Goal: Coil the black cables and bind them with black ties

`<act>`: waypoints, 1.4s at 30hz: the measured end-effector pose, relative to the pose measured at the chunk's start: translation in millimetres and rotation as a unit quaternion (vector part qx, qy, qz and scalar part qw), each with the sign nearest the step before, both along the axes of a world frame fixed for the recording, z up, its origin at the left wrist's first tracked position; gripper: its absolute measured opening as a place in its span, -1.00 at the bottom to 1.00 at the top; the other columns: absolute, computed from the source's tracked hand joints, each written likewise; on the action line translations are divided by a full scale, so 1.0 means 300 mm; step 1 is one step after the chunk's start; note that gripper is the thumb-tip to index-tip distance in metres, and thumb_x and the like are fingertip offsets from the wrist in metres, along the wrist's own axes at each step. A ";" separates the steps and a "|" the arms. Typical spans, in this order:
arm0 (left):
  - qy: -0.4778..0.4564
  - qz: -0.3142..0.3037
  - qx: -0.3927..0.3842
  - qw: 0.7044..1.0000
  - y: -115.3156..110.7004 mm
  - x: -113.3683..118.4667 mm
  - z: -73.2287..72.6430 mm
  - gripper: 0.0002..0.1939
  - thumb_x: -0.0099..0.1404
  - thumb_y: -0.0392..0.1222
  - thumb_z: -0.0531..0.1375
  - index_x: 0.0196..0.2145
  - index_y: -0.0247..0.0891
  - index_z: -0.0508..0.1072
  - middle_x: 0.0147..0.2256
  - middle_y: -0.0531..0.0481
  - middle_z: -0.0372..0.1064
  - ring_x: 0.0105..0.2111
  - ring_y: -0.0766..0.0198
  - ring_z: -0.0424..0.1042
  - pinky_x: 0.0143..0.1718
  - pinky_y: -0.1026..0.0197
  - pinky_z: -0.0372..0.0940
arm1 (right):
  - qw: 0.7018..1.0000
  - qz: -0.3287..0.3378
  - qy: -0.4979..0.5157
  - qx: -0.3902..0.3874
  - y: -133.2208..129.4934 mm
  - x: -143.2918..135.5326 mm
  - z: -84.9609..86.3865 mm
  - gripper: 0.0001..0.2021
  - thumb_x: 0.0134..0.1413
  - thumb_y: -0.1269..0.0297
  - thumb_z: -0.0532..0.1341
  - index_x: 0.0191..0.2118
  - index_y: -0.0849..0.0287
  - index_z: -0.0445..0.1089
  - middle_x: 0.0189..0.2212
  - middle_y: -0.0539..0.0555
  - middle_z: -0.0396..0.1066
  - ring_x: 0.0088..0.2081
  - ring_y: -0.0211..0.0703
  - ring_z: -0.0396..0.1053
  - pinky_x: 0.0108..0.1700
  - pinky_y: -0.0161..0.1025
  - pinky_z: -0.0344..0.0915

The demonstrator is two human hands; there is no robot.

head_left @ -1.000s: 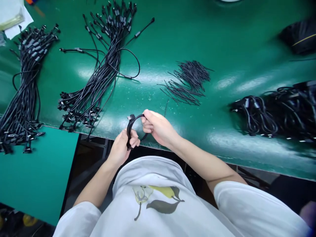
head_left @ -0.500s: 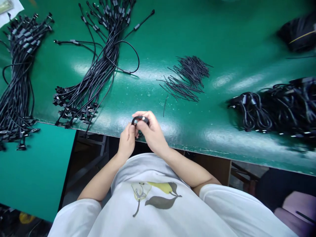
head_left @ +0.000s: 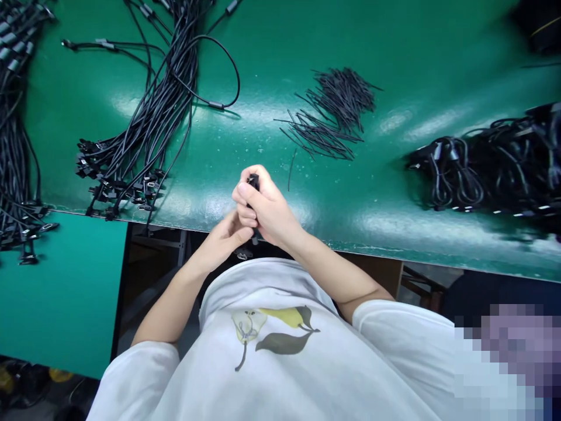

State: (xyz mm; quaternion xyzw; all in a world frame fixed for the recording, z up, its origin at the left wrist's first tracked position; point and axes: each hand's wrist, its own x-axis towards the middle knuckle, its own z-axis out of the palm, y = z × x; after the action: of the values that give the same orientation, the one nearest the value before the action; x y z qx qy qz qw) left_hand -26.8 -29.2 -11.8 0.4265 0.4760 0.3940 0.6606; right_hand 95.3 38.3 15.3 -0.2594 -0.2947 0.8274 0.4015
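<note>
Black cable [head_left: 253,181], clasped in your right-hand grip [head_left: 270,211] presumably to keep it compact, sits beside your left hand [head_left: 224,240], whose hold cannot be told, with thin strips [head_left: 346,99] beyond the right-hand grip, seemingly within easy reach.

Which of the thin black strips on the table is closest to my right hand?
The lone strip, just beyond your right hand. It lies by itself, clear of the heap of strips, which is farther away.
</note>
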 end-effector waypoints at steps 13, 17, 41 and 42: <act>-0.231 -0.060 -0.240 0.941 0.017 0.032 0.021 -0.65 0.09 0.01 0.40 -0.33 -0.34 0.49 -0.50 0.02 0.32 -0.51 0.33 0.36 -0.44 0.23 0.37 | 0.988 0.145 0.000 0.061 0.061 0.042 -0.039 -0.71 0.17 0.10 0.21 -0.30 0.11 0.08 -0.57 -0.21 0.06 -0.64 -0.52 -0.10 -0.61 -0.51 -0.07; -0.289 -0.055 -0.250 0.922 0.017 0.049 0.021 -0.69 0.13 -0.10 0.39 -0.23 -0.31 0.49 -0.38 -0.02 0.36 -0.43 0.32 0.43 -0.37 0.23 0.41 | 0.988 0.140 0.025 0.067 0.073 0.050 -0.048 -0.75 0.19 0.11 0.18 -0.29 0.12 0.10 -0.60 -0.25 0.02 -0.66 -0.55 -0.17 -0.53 -0.47 0.08; 0.226 -0.001 0.064 0.972 0.027 0.152 -0.045 -0.74 0.40 -0.03 0.05 -0.25 -0.24 0.41 -0.34 -0.06 0.41 -0.35 0.19 0.36 -0.26 0.18 0.21 | 0.966 -0.093 -0.203 0.131 0.006 0.114 -0.014 -0.64 0.17 0.00 0.15 -0.49 0.17 0.30 -0.60 -0.08 0.19 -0.57 -0.41 0.11 -0.56 -0.40 0.02; 0.249 0.021 0.095 0.963 0.023 0.171 -0.052 -0.77 0.40 -0.06 0.05 -0.20 -0.23 0.41 -0.29 -0.08 0.41 -0.32 0.17 0.37 -0.26 0.17 0.20 | 0.960 -0.110 -0.209 0.148 0.005 0.116 -0.014 -0.65 0.18 0.03 0.14 -0.49 0.18 0.31 -0.57 -0.06 0.22 -0.53 -0.40 0.15 -0.52 -0.40 0.05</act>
State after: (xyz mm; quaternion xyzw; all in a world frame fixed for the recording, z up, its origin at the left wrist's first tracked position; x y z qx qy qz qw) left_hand 24.6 -22.3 -27.4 0.5619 0.5949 0.3328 0.4686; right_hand 130.1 39.9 11.2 -0.3954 -0.4609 0.6524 0.4534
